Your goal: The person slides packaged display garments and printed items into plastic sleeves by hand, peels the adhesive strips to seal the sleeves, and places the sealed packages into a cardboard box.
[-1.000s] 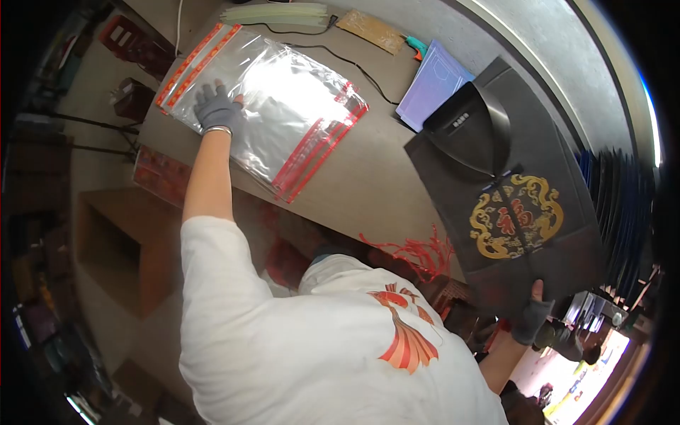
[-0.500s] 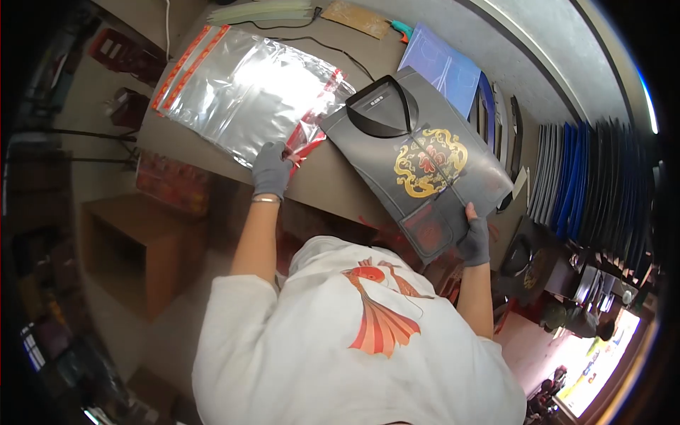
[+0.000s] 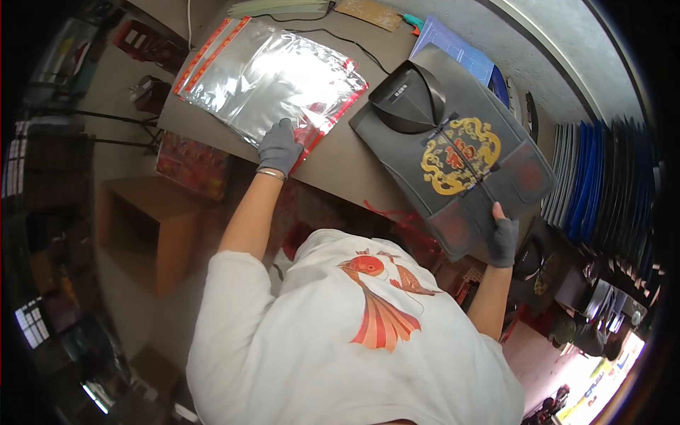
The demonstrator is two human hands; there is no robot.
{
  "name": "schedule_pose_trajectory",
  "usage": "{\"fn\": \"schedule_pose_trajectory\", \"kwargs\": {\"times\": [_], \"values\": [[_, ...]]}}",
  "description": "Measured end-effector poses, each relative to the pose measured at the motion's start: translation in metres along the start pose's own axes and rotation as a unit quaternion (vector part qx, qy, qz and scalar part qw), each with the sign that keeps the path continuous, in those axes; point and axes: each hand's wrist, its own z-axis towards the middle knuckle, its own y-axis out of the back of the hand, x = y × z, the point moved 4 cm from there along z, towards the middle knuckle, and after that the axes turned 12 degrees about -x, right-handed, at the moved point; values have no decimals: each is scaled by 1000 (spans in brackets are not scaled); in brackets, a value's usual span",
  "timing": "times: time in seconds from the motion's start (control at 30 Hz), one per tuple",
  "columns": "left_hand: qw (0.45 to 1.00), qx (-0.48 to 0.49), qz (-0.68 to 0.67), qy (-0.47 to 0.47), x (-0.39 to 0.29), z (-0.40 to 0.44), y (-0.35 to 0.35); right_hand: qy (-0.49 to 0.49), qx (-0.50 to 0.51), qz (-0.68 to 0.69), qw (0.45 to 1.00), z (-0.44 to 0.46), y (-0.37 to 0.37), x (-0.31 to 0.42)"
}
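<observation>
A stack of clear plastic bags (image 3: 244, 78) with red and orange edge strips lies on the table. My left hand (image 3: 280, 145), in a grey fingerless glove, is closed on the near edge of the stack beside its crumpled red corner; the thumb is partly hidden. To the right, my right hand (image 3: 502, 237), gloved the same way, grips the lower edge of a black folder-like bag (image 3: 404, 152), thumb on top and fingers hidden underneath. This bag has a dark handle (image 3: 440, 95) and a gold and red emblem (image 3: 460, 156), and lies tilted over the table.
Blue-purple sheets (image 3: 453, 49) and a teal-handled tool (image 3: 412, 23) are at the back, with a black cable (image 3: 354, 46). Many grey, blue and black folded pieces (image 3: 588, 177) stand in a row at right. Red cords (image 3: 407, 219) hang at the near edge. A brown box (image 3: 152, 227) is below left.
Since the first frame, the black bag and my right hand have moved left, toward the plastic bags. My left hand has gone from lying spread on the stack to its near edge.
</observation>
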Motion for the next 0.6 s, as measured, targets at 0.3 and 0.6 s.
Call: {"fn": "schedule_pose_trajectory", "kwargs": {"times": [0.3,0.6], "values": [[936,137,-283,161,47,18,-22,-66,-2,24,998,-15,34,22],[842,194,-436,253,40,33,10,-234,140,-98,957,-15,-51,-38]]}}
